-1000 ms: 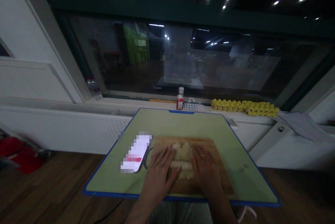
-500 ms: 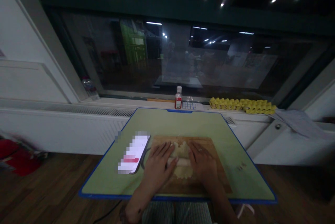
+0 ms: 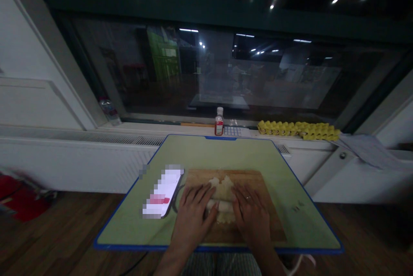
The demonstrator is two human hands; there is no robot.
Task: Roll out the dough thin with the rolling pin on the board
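A pale rolling pin (image 3: pixel 223 206) lies across a flattened sheet of dough (image 3: pixel 223 190) on a wooden board (image 3: pixel 226 236). The dough has a ragged far edge and shows on both sides of the pin. Over the pin's left end rests my left hand (image 3: pixel 195 207), its fingers stretched forward and its thumb along the pin. My right hand (image 3: pixel 253 209), with a ring on one finger, lies flat over the right end, fingers extended. Both ends of the pin are hidden beneath my hands.
The board lies on a green, blue-edged table (image 3: pixel 222 151). Left of it is a lit phone (image 3: pixel 164 192), partly pixelated. On the sill behind stand a small bottle (image 3: pixel 219 122) and yellow egg trays (image 3: pixel 298 129); a clear bottle (image 3: pixel 109 112) is farther left.
Both hands and the rolling pin have shifted slightly toward me over the dough, uncovering more of its far part. The whole view has also moved a little.
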